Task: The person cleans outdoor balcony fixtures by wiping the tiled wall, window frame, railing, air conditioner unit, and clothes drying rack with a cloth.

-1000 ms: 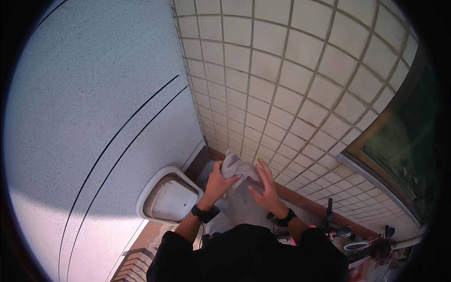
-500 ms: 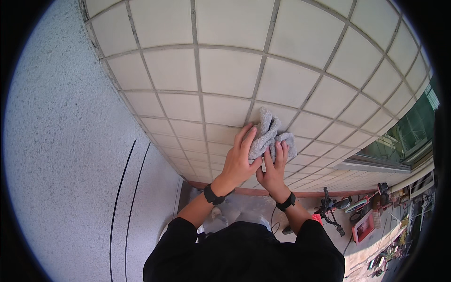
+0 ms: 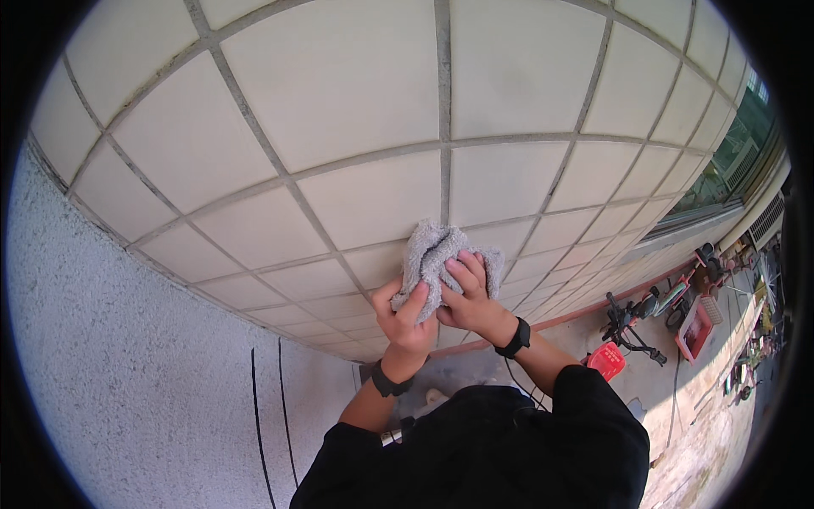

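A crumpled grey terry cloth [image 3: 437, 254] is bunched up in front of the pale tiled wall [image 3: 365, 76]; whether it touches the tiles I cannot tell. My left hand [image 3: 405, 322] grips its lower left side, the thumb lying on the cloth. From the right, my right hand [image 3: 471, 297] holds the cloth with bent fingers pressed into its folds. Both hands are close together near the middle of the view. Each wrist wears a black band. The fingertips behind the cloth are hidden.
A rough white wall [image 3: 136, 373] with two dark lines meets the tiles at left. To the right are a window [image 3: 738, 161], a bicycle [image 3: 632, 327], a red plastic stool [image 3: 606, 360] and a pink basket [image 3: 697, 329] on the ground. A cable hangs by my right forearm.
My view has shifted closer to the tiles and turned. Both hands have regripped the cloth, which is now bunched more tightly, and the right hand reaches farther over it.
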The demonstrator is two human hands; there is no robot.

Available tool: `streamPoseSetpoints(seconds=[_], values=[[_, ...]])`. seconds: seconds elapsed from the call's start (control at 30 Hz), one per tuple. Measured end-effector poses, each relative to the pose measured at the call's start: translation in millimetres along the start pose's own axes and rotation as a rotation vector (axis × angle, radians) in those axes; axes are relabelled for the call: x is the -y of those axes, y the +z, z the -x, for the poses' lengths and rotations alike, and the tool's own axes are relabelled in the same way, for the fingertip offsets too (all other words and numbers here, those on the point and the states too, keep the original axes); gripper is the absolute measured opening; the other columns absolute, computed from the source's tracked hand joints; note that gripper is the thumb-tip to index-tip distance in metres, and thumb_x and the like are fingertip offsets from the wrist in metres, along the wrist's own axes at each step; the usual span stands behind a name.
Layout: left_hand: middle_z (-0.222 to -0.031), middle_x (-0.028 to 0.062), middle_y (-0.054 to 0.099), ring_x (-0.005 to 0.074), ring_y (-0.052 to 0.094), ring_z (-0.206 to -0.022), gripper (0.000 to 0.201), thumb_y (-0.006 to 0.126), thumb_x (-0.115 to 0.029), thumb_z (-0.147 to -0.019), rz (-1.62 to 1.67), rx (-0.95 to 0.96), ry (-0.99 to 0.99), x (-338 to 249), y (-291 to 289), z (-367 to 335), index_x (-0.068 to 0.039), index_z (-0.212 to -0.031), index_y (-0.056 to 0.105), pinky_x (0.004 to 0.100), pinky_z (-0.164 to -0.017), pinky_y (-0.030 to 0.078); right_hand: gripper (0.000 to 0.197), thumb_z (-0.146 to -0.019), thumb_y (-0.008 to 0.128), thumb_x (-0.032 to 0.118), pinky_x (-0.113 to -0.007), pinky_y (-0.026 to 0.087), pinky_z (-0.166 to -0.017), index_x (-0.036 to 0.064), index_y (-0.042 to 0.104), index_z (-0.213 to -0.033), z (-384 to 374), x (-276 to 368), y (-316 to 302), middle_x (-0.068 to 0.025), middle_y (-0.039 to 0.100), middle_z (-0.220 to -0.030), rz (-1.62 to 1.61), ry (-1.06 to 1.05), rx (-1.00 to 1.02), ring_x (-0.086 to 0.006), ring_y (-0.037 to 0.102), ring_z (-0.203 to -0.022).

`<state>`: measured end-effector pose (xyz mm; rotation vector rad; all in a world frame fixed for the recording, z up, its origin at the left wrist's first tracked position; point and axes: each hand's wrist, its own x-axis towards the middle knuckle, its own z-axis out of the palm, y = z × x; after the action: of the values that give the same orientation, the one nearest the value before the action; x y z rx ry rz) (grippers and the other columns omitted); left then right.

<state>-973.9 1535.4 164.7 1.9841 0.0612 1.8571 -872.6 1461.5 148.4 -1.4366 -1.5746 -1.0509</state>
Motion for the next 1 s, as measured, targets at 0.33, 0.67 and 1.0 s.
streamPoseSetpoints(seconds=[0.33, 0.67, 1.0], values=[[-0.095, 0.0077, 0.055, 0.0222, 0.06, -0.075, 0.051, 0.066, -0.001, -0.059, 0.182, 0.435, 0.022, -13.8, 47.3, 33.2, -0.015, -0.108, 0.061, 0.031, -0.058, 0.051, 0.076, -0.069, 0.068, 0.044, -0.06, 0.017, -0.101, 0.0038, 0.039, -0.127, 136.2, -18.9, -20.4, -0.022, 0.025, -0.134, 0.385, 0.333, 0.34, -0.0477, 0.019, -0.125], [-0.107, 0.0207, 0.046, 0.0328, 0.05, -0.096, 0.043, 0.063, 0.005, -0.073, -0.048, 0.387, -0.231, 35.3, -60.4, 99.6, -0.001, -0.111, 0.044, 0.0404, -0.083, 0.043, 0.059, -0.067, 0.065, 0.009, -0.05, 0.026, -0.103, 0.0059, 0.045, -0.123, 95.6, 50.4, 46.5, -0.0143, 0.035, -0.132, -0.444, 0.135, 0.195, -0.0354, 0.028, -0.127], [-0.115, 0.019, 0.037, 0.0305, 0.046, -0.102, 0.045, 0.057, 0.011, -0.076, -0.166, 0.127, -0.268, 1.4, 0.7, 107.7, -0.002, -0.116, 0.039, 0.0405, -0.089, 0.038, 0.052, -0.07, 0.062, 0.005, -0.044, 0.027, -0.104, 0.0036, 0.047, -0.12, 79.3, -5.7, -12.5, -0.0129, 0.035, -0.137, -0.559, 0.028, 0.256, -0.0304, 0.03, -0.128]])
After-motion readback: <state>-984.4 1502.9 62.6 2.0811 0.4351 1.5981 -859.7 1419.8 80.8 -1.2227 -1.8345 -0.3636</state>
